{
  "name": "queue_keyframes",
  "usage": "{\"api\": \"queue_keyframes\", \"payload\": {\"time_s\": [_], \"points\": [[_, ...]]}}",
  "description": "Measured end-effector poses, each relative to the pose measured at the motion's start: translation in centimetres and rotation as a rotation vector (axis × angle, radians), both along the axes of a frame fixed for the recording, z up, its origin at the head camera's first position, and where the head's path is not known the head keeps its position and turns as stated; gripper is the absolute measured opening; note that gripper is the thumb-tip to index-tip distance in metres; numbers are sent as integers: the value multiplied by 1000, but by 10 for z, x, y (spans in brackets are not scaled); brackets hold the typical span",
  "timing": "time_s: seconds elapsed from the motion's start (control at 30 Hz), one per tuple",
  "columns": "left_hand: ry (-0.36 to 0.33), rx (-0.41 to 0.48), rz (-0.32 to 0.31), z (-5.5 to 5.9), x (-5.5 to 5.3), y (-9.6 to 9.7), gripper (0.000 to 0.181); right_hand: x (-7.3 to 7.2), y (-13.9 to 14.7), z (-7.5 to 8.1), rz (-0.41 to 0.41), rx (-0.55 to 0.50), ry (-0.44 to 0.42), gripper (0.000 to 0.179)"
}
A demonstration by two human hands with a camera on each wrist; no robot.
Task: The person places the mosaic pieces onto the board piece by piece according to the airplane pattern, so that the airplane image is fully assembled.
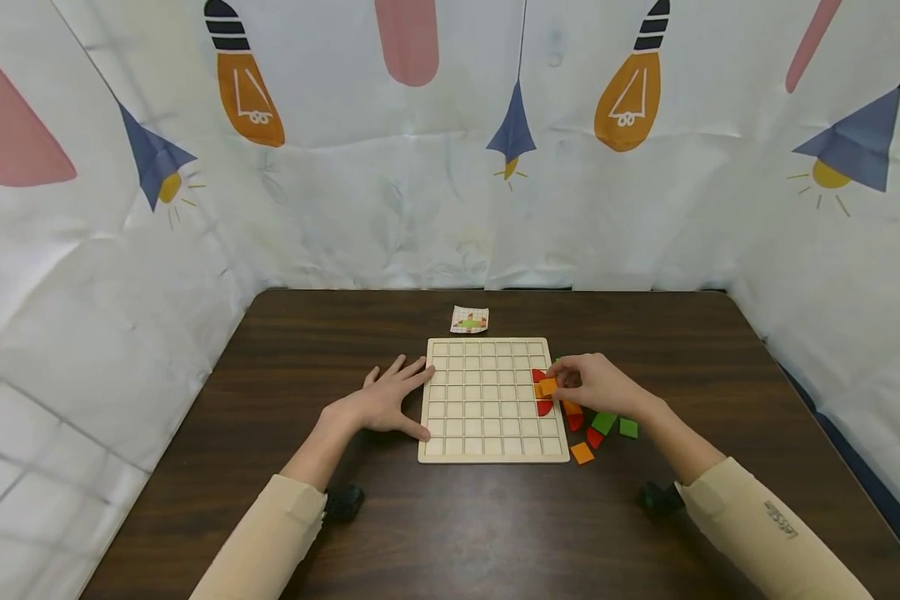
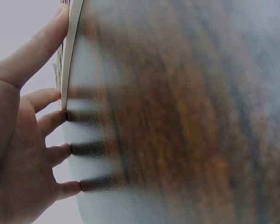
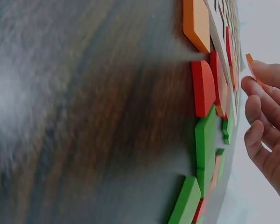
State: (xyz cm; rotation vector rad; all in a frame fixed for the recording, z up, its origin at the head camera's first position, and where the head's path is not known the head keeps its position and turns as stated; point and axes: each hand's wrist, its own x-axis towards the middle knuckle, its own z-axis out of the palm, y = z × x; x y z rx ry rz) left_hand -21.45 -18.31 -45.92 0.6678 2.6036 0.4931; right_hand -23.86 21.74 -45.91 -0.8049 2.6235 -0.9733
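Right hand (image 1: 598,385) pinches orange square tile (image 1: 547,387) above right side of wooden grid board (image 1: 483,408); left hand (image 1: 381,402), fingers spread, touches left edge.

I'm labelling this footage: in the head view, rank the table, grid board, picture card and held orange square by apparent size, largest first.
1. Table
2. Grid board
3. Picture card
4. Held orange square

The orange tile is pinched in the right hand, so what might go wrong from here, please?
The orange tile could slip from the right hand, or bump the red pieces close by on the board. That hand might brush the loose green tiles nearby. The left hand, touching the board's left edge, might shift it.
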Motion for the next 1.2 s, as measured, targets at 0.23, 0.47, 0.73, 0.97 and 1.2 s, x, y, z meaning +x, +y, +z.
{"api": "queue_keyframes", "payload": {"time_s": [0.23, 0.47, 0.73, 0.97, 1.2], "points": [[0, 11, 1, 0, 1, 0, 113, 1, -9, -2, -4, -10, 20, 26], [6, 4, -2, 0, 0, 0, 113, -1, -17, -4, 13, -4, 45, 26], [2, 2, -3, -1, -1, 0, 113, -1, -25, -6, 18, -16, 31, 26], [2, 4, -3, 0, -1, 0, 113, -2, -31, -9, 19, -17, 22, 25], [2, 7, -2, 1, 0, 0, 113, -3, -35, -10, 8, -3, 22, 24]]}}
